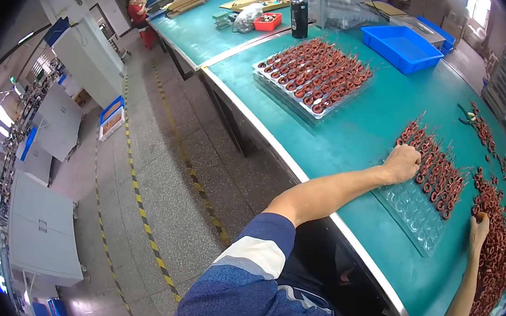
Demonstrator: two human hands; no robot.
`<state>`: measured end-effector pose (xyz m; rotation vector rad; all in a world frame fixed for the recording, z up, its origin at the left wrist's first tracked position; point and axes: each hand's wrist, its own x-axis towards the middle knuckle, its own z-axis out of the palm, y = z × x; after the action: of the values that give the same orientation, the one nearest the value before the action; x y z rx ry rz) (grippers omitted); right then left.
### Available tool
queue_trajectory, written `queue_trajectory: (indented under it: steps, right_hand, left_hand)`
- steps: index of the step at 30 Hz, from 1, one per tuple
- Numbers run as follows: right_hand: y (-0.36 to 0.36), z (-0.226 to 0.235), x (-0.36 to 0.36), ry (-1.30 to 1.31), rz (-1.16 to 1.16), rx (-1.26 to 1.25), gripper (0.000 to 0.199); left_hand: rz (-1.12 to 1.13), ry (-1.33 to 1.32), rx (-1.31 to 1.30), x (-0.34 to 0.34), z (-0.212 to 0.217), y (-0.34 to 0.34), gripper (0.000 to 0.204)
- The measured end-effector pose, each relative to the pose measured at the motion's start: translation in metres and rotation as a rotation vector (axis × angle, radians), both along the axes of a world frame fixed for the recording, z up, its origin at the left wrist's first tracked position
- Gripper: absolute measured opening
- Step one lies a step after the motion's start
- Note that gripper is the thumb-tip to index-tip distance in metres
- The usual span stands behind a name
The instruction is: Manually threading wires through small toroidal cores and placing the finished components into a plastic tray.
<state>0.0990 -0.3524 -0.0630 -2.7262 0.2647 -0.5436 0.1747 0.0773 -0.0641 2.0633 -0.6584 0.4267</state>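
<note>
Left hand [401, 162] curled shut, knuckles down on the near edge of a clear plastic tray [413, 215], touching the little copper coils [437, 173] lined up in it. Right hand [478, 231] at about four o'clock from the left one, fingers bent onto a loose heap of copper coils [494, 260]; cannot tell if gripping one. All lying on a green table [352, 137]. Far off at eleven o'clock, a full tray of coils [313, 75]. At twelve o'clock, a blue bin [402, 47] and a black bottle [299, 15]
</note>
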Motion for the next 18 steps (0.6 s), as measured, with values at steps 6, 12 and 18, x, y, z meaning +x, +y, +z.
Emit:
queue_trajectory:
  steps: [6, 12, 18]
  right_hand:
    - [-0.011, -0.017, -0.018, -0.293, 0.192, -0.238, 0.016]
    - [-0.004, -0.003, -0.034, -0.331, -0.034, 0.247, 0.023]
    - [0.018, 0.050, -0.048, -0.426, 0.007, 0.615, 0.029]
  left_hand:
    - [-0.066, 0.023, -0.038, 0.004, -0.002, -0.002, 0.015]
    - [0.009, -0.113, -0.157, -0.005, -0.001, 0.002, 0.015]
    - [-0.071, -0.149, -0.432, -0.021, 0.044, -0.002, 0.010]
